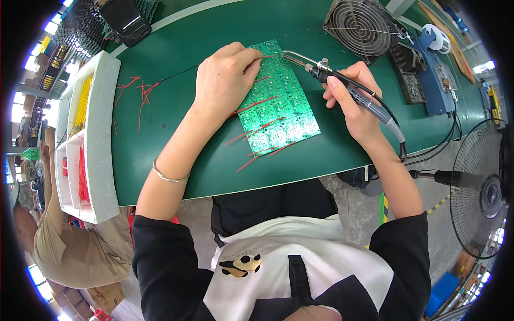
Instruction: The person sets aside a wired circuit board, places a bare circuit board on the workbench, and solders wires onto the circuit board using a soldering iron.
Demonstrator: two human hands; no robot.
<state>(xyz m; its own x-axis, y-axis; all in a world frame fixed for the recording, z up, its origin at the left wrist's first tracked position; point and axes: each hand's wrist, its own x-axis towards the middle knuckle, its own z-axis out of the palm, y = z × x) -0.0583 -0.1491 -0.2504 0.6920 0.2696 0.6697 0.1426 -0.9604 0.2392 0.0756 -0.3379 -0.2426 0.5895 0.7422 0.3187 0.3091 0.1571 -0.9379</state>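
Note:
A green circuit board panel (pixel 289 109) lies on the green bench mat, with several short red wires (pixel 262 127) fixed along it and sticking out to its left. My left hand (pixel 227 75) rests over the panel's upper left edge, thumb and fingers pinched on a red wire (pixel 271 55). My right hand (pixel 356 99) grips a soldering iron (pixel 369 102) with a metal feed tube clamped along it. The iron's tip meets the board near the end of the pinched wire. Whether it touches the wire cannot be made out.
Loose red wires (pixel 145 93) lie left on the mat (pixel 176 144). A white foam box (pixel 110 134) of yellow and red wires stands at the left edge. A square fan (pixel 360 27) and blue solder feeder (pixel 432 80) sit back right. A co-worker (pixel 80 251) is at left.

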